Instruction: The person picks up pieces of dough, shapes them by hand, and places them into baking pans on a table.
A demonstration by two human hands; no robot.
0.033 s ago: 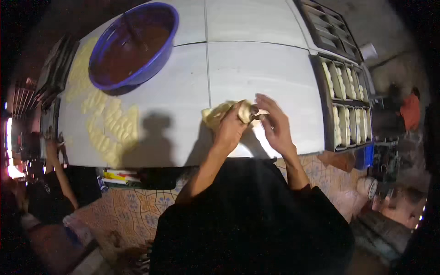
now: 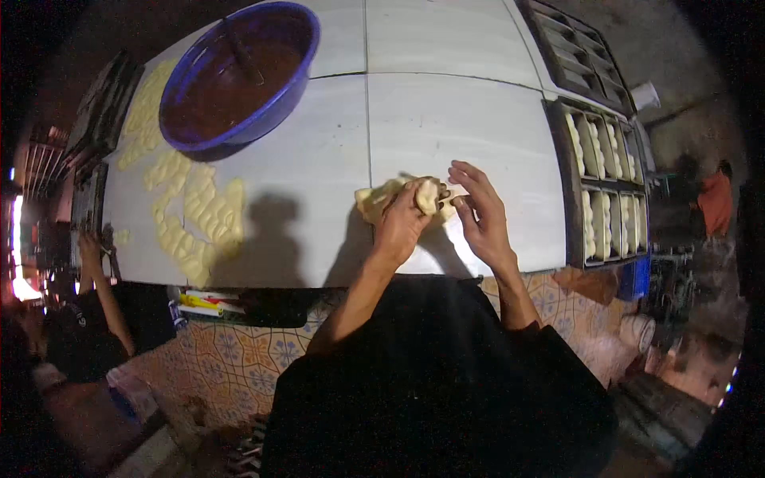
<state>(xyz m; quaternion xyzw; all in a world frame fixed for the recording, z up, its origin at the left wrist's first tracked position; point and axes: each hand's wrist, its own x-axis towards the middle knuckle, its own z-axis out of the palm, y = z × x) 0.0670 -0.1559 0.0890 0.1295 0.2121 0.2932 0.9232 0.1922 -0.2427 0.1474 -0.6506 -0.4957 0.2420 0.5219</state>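
In my left hand (image 2: 402, 223) is a piece of pale dough (image 2: 426, 196) with dark brown stuff on it, gripped with curled fingers near the middle of the white tiled table. More pale dough (image 2: 366, 204) lies beneath that hand, partly hidden. My right hand (image 2: 482, 213) is just right of the held piece, fingers raised and apart, the thumb at the dough's edge.
A blue basin (image 2: 279, 103) holds brown mixture. Flattened dough pieces (image 2: 209, 211) lie left. Metal moulds with dough logs (image 2: 591, 221) line the right edge; more moulds (image 2: 575, 48) sit behind. A co-worker's arm (image 2: 111, 311) is at left. A person in orange (image 2: 712, 201) is far right.
The view has shifted slightly. My right hand's fingers are a little more raised, and the dough in my left hand has turned slightly.
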